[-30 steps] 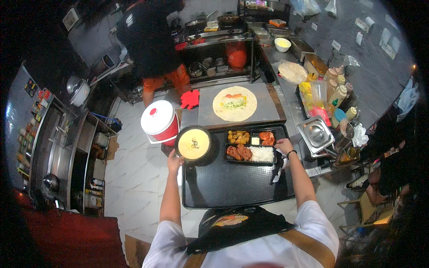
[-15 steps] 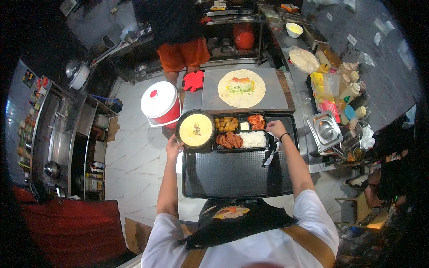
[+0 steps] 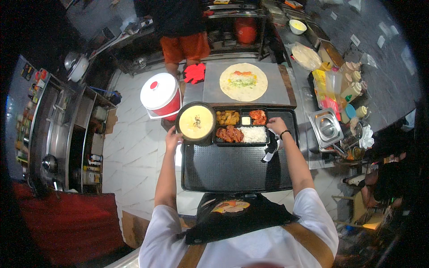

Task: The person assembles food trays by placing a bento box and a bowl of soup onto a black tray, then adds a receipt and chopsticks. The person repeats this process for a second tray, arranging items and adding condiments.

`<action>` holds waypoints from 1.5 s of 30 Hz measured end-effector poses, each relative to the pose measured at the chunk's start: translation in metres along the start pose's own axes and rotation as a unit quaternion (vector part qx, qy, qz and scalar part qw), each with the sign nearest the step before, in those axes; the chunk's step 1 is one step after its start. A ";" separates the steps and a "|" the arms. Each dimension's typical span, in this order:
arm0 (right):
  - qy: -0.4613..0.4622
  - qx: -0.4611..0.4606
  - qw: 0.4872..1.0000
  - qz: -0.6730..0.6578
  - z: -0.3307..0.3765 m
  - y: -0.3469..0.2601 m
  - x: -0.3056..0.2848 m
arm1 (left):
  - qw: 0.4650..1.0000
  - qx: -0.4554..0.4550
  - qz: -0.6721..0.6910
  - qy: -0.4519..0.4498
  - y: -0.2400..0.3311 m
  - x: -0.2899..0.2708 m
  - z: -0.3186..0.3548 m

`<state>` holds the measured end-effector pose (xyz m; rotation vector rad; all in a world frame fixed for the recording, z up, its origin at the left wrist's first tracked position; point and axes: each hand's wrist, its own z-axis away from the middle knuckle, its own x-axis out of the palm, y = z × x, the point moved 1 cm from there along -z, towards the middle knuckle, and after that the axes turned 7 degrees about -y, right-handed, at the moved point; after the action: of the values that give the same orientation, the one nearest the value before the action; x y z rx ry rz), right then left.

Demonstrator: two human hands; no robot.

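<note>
My left hand (image 3: 173, 137) grips the lower left rim of a round black bowl (image 3: 196, 123) filled with pale yellow soup, dark bits at its middle. Pressed together, the fingers of my right hand (image 3: 277, 125) hold the right edge of a black compartment lunch box (image 3: 232, 145). Inside it are white rice (image 3: 254, 134), glazed brown meat (image 3: 230, 133), yellowish chunks (image 3: 228, 118), a reddish side dish (image 3: 258, 117) and a small pale block (image 3: 246, 120). Bowl and box stand side by side at the far edge of a black tray (image 3: 223, 169). Under my right wrist lies a black-and-white item (image 3: 269, 154).
Beyond the tray, a topped flatbread (image 3: 243, 82) lies on a sheet. A red-and-white cooler (image 3: 159, 94) stands at left. On the right are a lidded steel container (image 3: 326, 126) and squeeze bottles (image 3: 351, 91). Another person (image 3: 184, 47) stands at the far side.
The whole scene sits slightly higher in the picture. Both hands keep their places on the bowl and the lunch box.
</note>
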<state>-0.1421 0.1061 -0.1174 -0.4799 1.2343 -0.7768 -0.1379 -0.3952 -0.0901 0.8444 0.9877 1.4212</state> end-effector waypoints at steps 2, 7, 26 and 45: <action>0.003 -0.011 0.999 0.046 0.007 -0.012 0.001 | 0.996 0.019 0.076 -0.032 -0.007 -0.005 -0.007; -0.013 0.010 0.997 0.071 0.030 -0.013 -0.001 | 0.999 0.018 0.045 -0.014 -0.006 -0.004 -0.009; -0.045 0.032 0.998 0.007 0.157 0.000 0.041 | 0.999 0.045 0.014 -0.008 -0.008 -0.001 -0.016; -0.088 -0.005 0.995 -0.050 0.184 -0.041 0.112 | 0.986 0.052 -0.086 -0.134 0.008 0.097 -0.015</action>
<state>0.0372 -0.0200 -0.1095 -0.6099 1.0580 -0.7961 -0.1636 -0.3000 -0.0926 0.9746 0.9094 1.0843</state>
